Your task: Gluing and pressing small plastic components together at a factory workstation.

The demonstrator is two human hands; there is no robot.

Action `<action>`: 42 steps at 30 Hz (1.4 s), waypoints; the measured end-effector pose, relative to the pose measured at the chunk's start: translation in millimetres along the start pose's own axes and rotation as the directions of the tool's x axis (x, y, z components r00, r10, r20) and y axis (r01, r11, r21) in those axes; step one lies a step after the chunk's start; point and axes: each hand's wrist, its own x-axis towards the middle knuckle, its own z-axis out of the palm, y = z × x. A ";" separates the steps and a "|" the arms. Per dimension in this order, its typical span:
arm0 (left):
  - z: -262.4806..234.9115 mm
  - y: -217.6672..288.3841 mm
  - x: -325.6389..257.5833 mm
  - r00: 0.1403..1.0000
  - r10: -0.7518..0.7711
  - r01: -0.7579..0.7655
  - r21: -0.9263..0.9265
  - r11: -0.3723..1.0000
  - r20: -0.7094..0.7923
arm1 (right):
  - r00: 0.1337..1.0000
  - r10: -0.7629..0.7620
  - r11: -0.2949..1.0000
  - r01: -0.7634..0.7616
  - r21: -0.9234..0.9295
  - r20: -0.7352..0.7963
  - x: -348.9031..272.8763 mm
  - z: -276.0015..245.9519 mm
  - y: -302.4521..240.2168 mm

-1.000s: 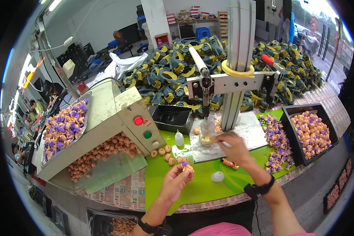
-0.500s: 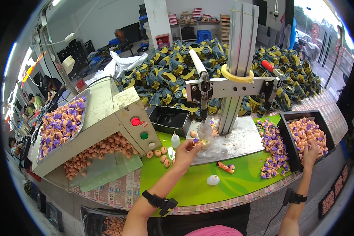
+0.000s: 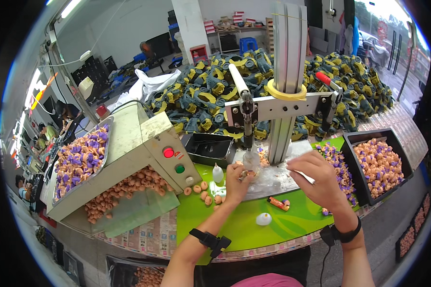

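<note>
My left hand (image 3: pixel 236 183) pinches a small tan toy piece (image 3: pixel 246 173) on the clear-covered base plate (image 3: pixel 273 179), right under the nozzle of a bench press (image 3: pixel 248 143). My right hand (image 3: pixel 317 181) hovers over the right side of that plate with its fingers curled toward the left. Whether it holds anything is hidden. A pile of purple and tan pieces (image 3: pixel 338 164) lies just beyond it. Loose tan pieces (image 3: pixel 203 190) sit on the green mat (image 3: pixel 239 229) to the left of my left hand.
A beige feeder machine (image 3: pixel 143 143) with a red and a green button stands at left, with tan pieces in its chute (image 3: pixel 124 186). Also here: a black tray of pieces (image 3: pixel 379 165), an empty black tray (image 3: pixel 209 148), a small white bottle (image 3: pixel 218 173), an orange object (image 3: pixel 277 204), a white egg shape (image 3: pixel 263 219), and stacked blue-yellow parts (image 3: pixel 210 98).
My right hand has come back from the black tray on the right to the press plate. My left hand rose from the mat's front to the nozzle and stays there.
</note>
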 end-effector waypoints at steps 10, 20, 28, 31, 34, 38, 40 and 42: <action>0.2 9.3 1.7 0.998 0.058 -0.060 0.115 0.992 0.016 | 0.985 0.066 0.965 -0.104 -0.240 -0.162 148.4 40.5 -9.0; -6.9 19.3 2.2 0.994 -0.004 -0.007 0.102 0.995 0.105 | 0.940 -0.222 0.824 0.322 0.466 -0.257 116.3 -13.1 -86.8; -52.2 37.9 -50.5 0.989 0.098 -0.131 0.332 0.934 0.114 | 0.950 -0.308 0.943 0.297 0.151 0.050 8.8 -0.2 -81.4; -86.6 34.5 -69.0 0.997 0.080 -0.063 0.519 0.852 -0.011 | 0.966 -0.251 0.950 0.257 0.179 -0.056 -25.4 23.6 -61.9; -108.3 24.4 -76.6 0.989 0.137 -0.137 0.618 0.774 0.048 | 0.994 -0.019 0.981 0.039 0.190 -0.104 -57.5 26.4 -52.3; -110.1 18.4 -74.8 0.955 0.120 -0.264 0.588 0.764 0.272 | 0.984 0.175 0.955 -0.165 0.245 -0.019 -101.4 44.2 -51.2; -103.9 24.2 -73.1 0.953 0.071 -0.243 0.600 0.762 0.296 | 0.968 0.220 0.945 -0.242 0.220 0.118 -119.8 48.0 -51.1; -99.0 23.4 -73.7 0.948 0.021 -0.223 0.615 0.756 0.317 | 0.961 0.241 0.940 -0.266 0.212 0.136 -131.4 49.6 -52.8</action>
